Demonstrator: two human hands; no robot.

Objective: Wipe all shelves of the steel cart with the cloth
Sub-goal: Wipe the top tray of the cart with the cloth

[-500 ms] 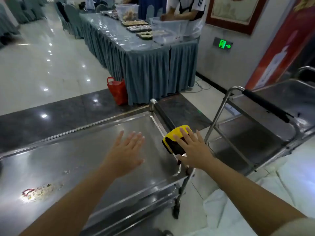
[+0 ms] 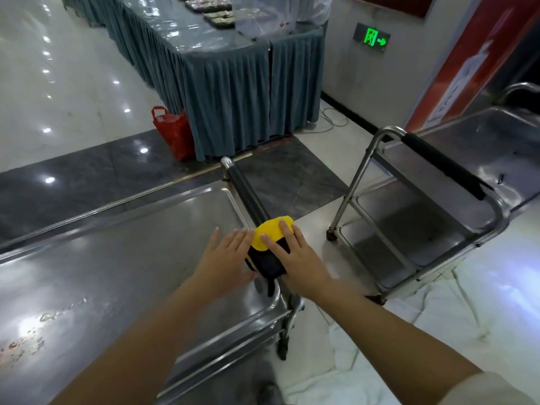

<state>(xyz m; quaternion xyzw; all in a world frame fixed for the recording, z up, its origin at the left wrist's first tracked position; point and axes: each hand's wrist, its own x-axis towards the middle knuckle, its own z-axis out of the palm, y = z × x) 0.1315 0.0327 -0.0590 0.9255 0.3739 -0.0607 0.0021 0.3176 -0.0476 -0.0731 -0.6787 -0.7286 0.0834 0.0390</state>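
The steel cart's top shelf point(image 2: 102, 258) fills the lower left, with a dirty stain point(image 2: 23, 343) at its near left. A yellow and black cloth point(image 2: 267, 249) is draped over the cart's black handle bar point(image 2: 248, 191) at the right end. My right hand point(image 2: 295, 258) rests flat on the cloth with straight fingers. Beside the cloth on the left, my left hand point(image 2: 225, 258) has its fingers straight and touches the cloth's side. A lower shelf point(image 2: 222, 346) shows under the top one.
A second steel cart point(image 2: 423, 217) with a black handle stands to the right. White sheets point(image 2: 438, 331) lie on the floor beneath. A skirted table point(image 2: 233, 92) with food trays and a red bag point(image 2: 174, 133) stand behind.
My left hand has moved right to the cloth's side. My right hand has stayed on top of the cloth. The camera has tilted downward.
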